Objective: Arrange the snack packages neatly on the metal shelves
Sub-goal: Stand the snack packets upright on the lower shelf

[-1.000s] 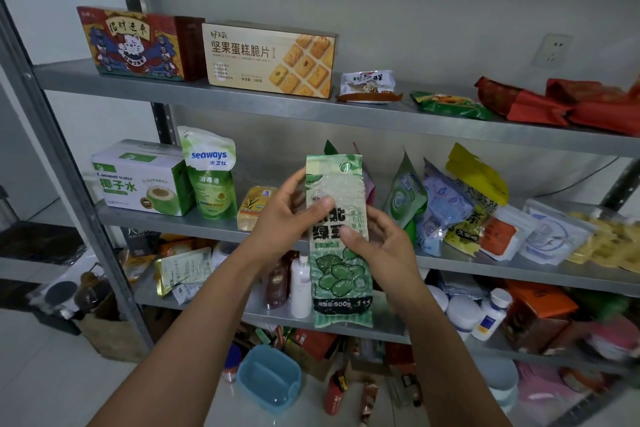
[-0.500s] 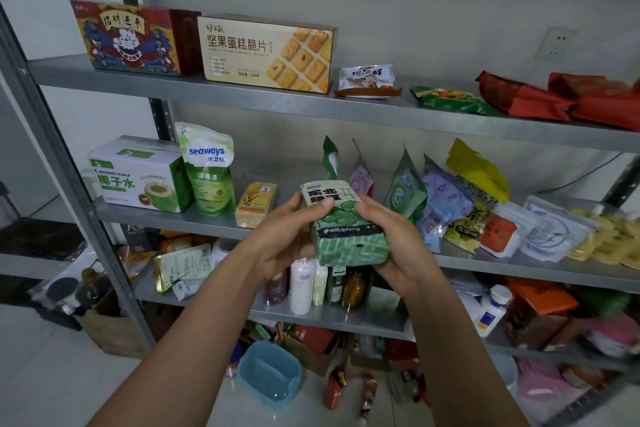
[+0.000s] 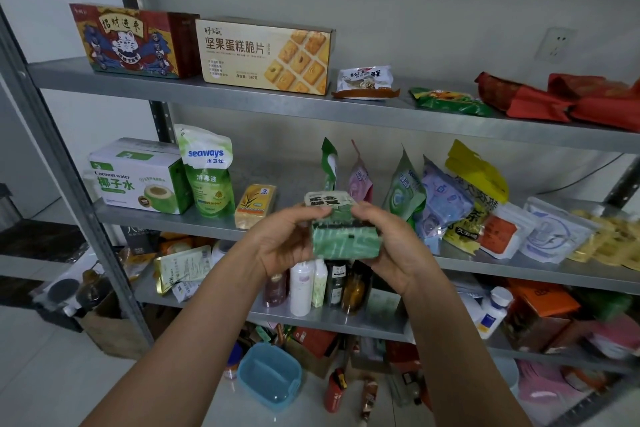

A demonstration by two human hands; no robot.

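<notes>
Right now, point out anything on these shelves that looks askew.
On the middle shelf, the yellow pouch and lavender pouch lean crookedly, overlapping; on the top shelf, the red packets lie crumpled in a heap.

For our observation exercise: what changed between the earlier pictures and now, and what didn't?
The green package, earlier upright with label facing the camera, is now tipped back, bottom end toward the camera. The left hand and right hand still grip its sides. Everything on the metal shelves stayed put.
</notes>
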